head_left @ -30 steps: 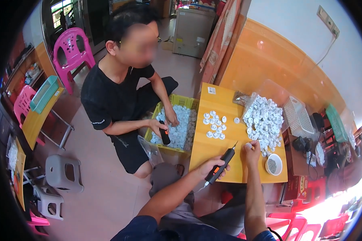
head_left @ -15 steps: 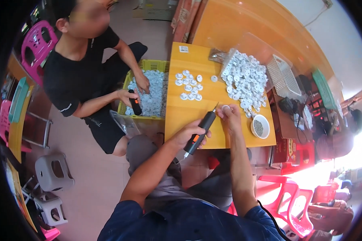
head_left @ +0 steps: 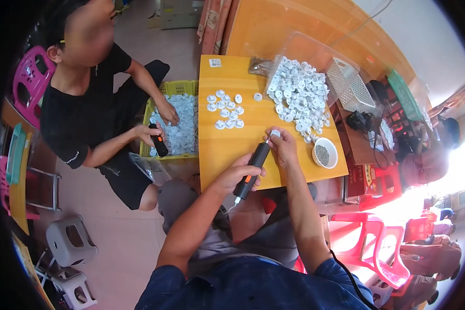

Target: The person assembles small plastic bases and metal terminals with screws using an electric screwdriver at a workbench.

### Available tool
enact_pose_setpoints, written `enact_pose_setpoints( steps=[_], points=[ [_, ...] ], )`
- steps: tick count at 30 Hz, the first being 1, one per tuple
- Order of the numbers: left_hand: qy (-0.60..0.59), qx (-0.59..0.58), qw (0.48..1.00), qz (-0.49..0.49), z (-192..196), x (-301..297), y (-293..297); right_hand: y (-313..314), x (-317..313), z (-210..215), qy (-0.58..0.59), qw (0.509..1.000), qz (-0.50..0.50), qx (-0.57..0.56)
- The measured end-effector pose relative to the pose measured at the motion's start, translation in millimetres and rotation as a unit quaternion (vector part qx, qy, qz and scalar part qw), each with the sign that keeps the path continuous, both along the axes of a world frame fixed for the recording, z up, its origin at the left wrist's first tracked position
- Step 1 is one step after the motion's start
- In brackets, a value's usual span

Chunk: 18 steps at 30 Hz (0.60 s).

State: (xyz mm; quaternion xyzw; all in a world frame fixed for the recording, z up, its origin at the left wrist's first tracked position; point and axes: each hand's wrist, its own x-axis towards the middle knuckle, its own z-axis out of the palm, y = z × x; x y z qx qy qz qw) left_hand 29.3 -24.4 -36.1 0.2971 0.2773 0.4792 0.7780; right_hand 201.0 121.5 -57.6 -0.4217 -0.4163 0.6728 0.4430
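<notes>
A yellow-topped table (head_left: pixel 217 150) lies beneath and beyond both hands. To the left of the hands sits a co-worker in black (head_left: pixel 82 119), one hand around a dark handheld tool (head_left: pixel 160 144), the other in a yellow crate (head_left: pixel 190 88) of pale pieces. Beyond the right hand spreads a large heap of white round pieces (head_left: pixel 300 93); farther out on that side, a white perforated basket (head_left: pixel 350 85) stands on its own.

The left hand (head_left: pixel 237 174) is wrapped around a black electric screwdriver (head_left: pixel 258 155), whose bit points up toward the right hand. Just right of the right hand (head_left: pixel 285 148), a white bowl (head_left: pixel 332 155) contains small metal screws (head_left: pixel 322 153). Ahead of the left hand lies a loose cluster of white pieces (head_left: pixel 220 105), with a single piece (head_left: pixel 257 96) apart from it, nearer the heap. The hands are near each other but apart. The right fingers pinch one white disc (head_left: pixel 275 133) at the screwdriver's tip; whether the bit touches it I cannot tell.
</notes>
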Motion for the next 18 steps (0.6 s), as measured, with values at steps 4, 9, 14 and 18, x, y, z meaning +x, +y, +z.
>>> enact_pose_setpoints(
  steps=[4,9,14,18],
  points=[
    [-0.138,0.02,0.99,-0.01,-4,-9,0,-10,-6,11,0.04,0.999,0.0,0.005],
    [-0.236,0.07,0.969,-0.033,6,-11,-5,-19,-8,29,0.028,0.999,0.034,0.031],
    [-0.325,0.072,0.942,-0.04,10,-15,-14,-33,-21,64,-0.057,0.991,0.031,0.119],
    [-0.358,0.075,0.929,-0.053,10,-19,-13,-32,-22,74,-0.128,0.97,0.032,0.205]
  ],
)
